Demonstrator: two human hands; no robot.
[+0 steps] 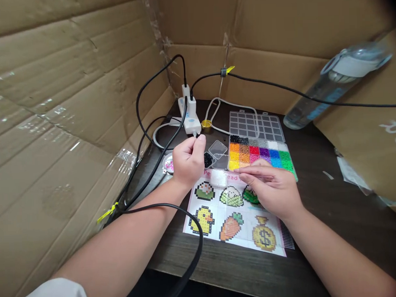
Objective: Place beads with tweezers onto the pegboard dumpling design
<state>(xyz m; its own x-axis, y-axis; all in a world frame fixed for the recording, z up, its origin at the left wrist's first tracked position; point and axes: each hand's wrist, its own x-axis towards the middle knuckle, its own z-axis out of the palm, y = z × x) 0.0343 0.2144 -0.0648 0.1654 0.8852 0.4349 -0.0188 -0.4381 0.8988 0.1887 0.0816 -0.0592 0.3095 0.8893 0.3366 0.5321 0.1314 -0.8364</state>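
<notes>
My left hand (188, 159) is raised over the table with its fingers pinched shut on a small white bit, too small to name. My right hand (273, 187) lies on a printed pattern sheet (234, 216) and grips thin metal tweezers (251, 173) that point left. The sheet shows pixel pictures of a duck, a carrot and a money bag. A small clear square pegboard (219, 179) rests at the sheet's top edge. Just behind my right hand an open bead box (261, 157) holds sorted coloured beads, with its clear lid (256, 125) folded back.
Cardboard walls (69, 105) enclose the dark table (333, 204). A white charger (189, 116) with black cables (145, 120) stands at the back beside a small gold lid (206, 124). A water bottle (332, 85) leans at the right. Small clear trays (218, 154) and black beads (207, 159) lie near my left hand.
</notes>
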